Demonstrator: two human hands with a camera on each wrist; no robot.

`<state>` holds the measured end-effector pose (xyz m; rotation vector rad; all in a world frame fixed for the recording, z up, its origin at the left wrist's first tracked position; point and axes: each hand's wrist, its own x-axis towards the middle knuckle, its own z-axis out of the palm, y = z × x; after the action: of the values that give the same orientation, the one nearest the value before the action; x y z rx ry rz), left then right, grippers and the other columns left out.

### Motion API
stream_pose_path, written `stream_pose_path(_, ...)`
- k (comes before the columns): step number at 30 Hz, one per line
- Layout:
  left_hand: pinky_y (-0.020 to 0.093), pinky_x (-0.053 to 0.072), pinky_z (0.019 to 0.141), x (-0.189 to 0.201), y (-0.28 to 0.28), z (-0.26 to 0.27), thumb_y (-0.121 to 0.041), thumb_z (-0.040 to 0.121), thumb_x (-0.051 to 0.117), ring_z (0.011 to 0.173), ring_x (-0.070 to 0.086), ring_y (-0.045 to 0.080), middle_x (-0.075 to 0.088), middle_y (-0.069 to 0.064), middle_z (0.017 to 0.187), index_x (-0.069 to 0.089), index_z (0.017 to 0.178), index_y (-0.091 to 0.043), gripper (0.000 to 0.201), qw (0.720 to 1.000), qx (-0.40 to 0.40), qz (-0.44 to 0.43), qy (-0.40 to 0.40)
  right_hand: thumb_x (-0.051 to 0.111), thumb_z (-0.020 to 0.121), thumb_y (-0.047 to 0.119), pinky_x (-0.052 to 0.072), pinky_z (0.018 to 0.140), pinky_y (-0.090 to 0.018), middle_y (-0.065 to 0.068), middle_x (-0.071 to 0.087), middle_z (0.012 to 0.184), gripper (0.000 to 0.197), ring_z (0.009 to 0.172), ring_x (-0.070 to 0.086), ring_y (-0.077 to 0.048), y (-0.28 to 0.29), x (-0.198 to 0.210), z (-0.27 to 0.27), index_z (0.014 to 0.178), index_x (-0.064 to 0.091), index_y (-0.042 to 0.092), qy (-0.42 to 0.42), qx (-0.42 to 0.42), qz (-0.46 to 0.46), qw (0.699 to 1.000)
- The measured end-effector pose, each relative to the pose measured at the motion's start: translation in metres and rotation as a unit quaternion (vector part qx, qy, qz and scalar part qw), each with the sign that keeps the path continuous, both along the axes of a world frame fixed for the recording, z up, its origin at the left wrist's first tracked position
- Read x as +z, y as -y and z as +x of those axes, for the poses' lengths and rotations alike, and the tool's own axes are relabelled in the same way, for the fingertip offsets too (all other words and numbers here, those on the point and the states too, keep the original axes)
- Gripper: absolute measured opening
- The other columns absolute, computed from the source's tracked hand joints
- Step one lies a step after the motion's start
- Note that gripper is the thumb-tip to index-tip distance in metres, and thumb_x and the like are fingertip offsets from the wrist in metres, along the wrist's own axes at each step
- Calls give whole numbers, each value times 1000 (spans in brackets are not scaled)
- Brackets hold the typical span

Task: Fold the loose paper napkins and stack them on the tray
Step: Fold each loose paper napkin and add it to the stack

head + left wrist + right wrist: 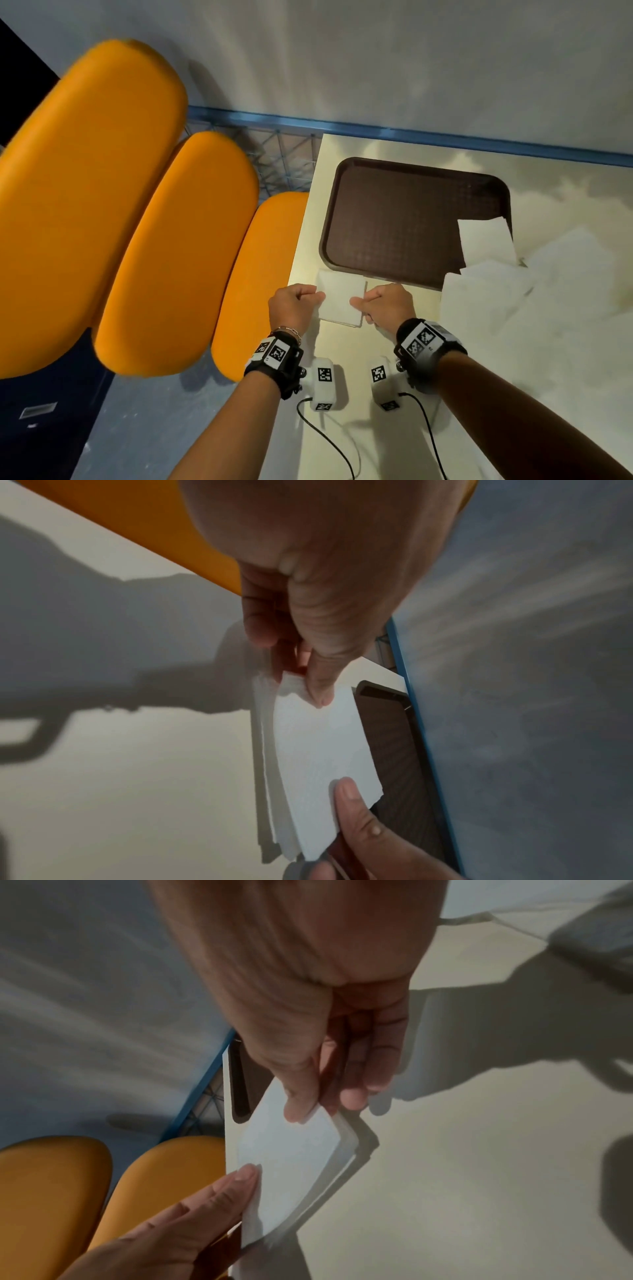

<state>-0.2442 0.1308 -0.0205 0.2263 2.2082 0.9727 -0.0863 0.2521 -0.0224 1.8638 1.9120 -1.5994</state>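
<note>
White folded napkin (339, 301), held just above the cream table (376, 428) beside the near edge of the brown tray (394, 219); left hand (291, 308) pinches its left side, right hand (387, 305) its right. Loose napkins (496, 284), white, overlapping the tray's right corner. Orange seats (171, 240), left of table.

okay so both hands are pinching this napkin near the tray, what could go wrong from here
1. The napkin is thin, layered paper held by the left hand and right hand at opposite edges; pulling apart could tear it or skew the fold.
2. The loose napkins already overlap the tray corner, so the stack may land crooked.
</note>
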Motion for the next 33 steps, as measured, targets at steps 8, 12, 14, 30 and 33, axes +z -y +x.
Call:
stream_pose_path(8, 17, 50, 69, -10, 5, 0, -27, 84, 87, 85, 70, 9, 74, -14, 83, 81, 93, -22, 12, 1000, -4, -6, -21, 92, 73, 54, 63, 92, -43, 9, 78, 79, 31, 86, 76, -19, 2, -15, 3, 73, 75, 28, 9, 15, 21, 1000)
stream_pose_path(12, 27, 55, 75, -9, 4, 1, -35, 81, 88, 85, 69, 13, 73, -9, 86, 77, 96, -25, 21, 998, -18, -26, -61, 92, 72, 58, 63, 90, -41, 12, 77, 80, 34, 84, 75, -15, 1, -11, 11, 77, 76, 28, 18, 14, 41, 999)
stream_pose_path(14, 32, 57, 73, -7, 5, 4, -41, 78, 89, 81, 67, 15, 69, -7, 85, 71, 92, -29, 26, 994, -23, -33, -97, 91, 73, 53, 62, 89, -38, 14, 76, 87, 32, 87, 73, -13, -1, -1, 27, 84, 76, 28, 29, 26, 64, 997)
stream_pose_path(30, 29, 47, 94, -2, -21, 225, -61, 82, 66, 115, 58, 14, 59, -10, 116, 64, 118, -26, 50, 893, -436, -93, -69, 92, 70, 10, 47, 73, -7, 28, 66, 117, 57, 97, 63, 1, 14, 15, 282, 115, 71, 39, 14, 46, 123, 991)
stream_pose_path(33, 31, 48, 89, -4, -24, 266, -66, 81, 63, 115, 56, 19, 56, -4, 114, 58, 116, -20, 58, 888, -415, -142, -135, 93, 73, 13, 44, 79, -6, 28, 62, 119, 60, 102, 61, 2, 18, 8, 300, 119, 66, 41, 32, 76, 119, 989)
